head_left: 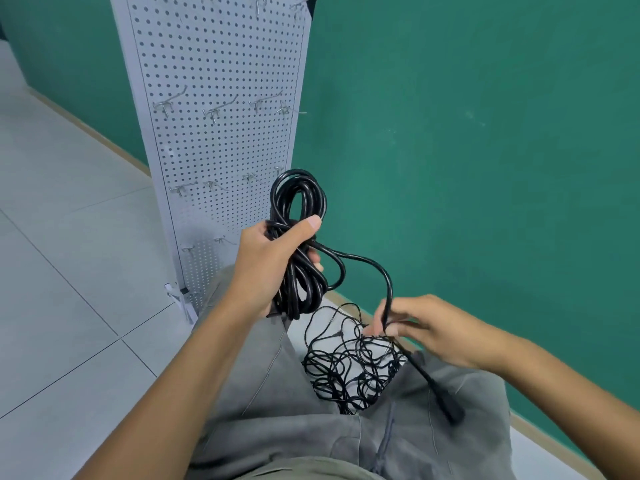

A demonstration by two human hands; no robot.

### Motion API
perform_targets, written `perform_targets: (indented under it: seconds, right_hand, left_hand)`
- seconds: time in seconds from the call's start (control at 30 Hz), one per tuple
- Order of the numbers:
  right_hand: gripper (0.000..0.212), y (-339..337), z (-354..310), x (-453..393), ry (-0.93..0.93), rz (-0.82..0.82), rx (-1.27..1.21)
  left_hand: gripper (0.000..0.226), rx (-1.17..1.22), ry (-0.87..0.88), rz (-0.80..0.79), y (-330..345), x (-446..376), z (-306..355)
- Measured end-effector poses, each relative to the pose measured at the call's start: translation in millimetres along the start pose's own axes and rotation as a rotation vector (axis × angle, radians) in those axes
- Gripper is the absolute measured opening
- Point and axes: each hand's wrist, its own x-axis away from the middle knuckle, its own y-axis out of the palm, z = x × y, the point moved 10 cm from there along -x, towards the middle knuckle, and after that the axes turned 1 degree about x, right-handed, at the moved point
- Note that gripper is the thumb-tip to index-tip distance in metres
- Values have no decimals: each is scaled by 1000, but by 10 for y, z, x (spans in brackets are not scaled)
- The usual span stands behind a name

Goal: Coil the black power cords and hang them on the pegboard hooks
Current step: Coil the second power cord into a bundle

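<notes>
Fingers of the left hand (266,261) curl round a thick coiled black power cord (300,244), thumb laid across the top of the bundle, loops standing above and hanging below the fist. From the coil a free length of the same cord arcs down to the right hand (420,329), which is motion-blurred; its fingers appear to pinch the cord, but the exact grip cannot be made out. Below that hand the cord runs on to a black plug end (450,412), also blurred, lying across the grey trousers (277,393) of the seated person. Between the knees, just below the coil, a tangled heap of thinner black cords (349,365) lies on the pale tiled floor (62,271); how many cords it contains cannot be told. Behind the coil and to its left stands the white pegboard (221,109), leaning against the green wall (467,150), its top cut off by the frame edge. Rows of metal hooks (166,105) jut from the board, all of them bare; the lowest row is partly hidden by the left forearm. The board's foot (180,296) rests on the floor beside the left knee. Open tiled floor stretches away left of the pegboard, and a tan baseboard (90,129) runs along the wall's bottom edge.
</notes>
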Motion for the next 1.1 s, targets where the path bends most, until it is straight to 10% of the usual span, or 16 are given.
perform_targets:
  seconds: [0.2,0.33,0.73,1.1]
  right_hand:
    - [25,-158,-45,16,40,98,-875]
    - [44,-292,114,-58,185,368,-1018]
    - [17,-472,-395,-361,65,388,166]
    - [20,-535,-253,20,72,327,471]
  left_hand:
    - [40,-70,-2,29,-126,-57,-6]
    - [26,-13,-44,-64,9,-10,-8]
    - [19,48,-112,-146,209,78,-61]
    - [10,-75,-103,-188,499,218,-251]
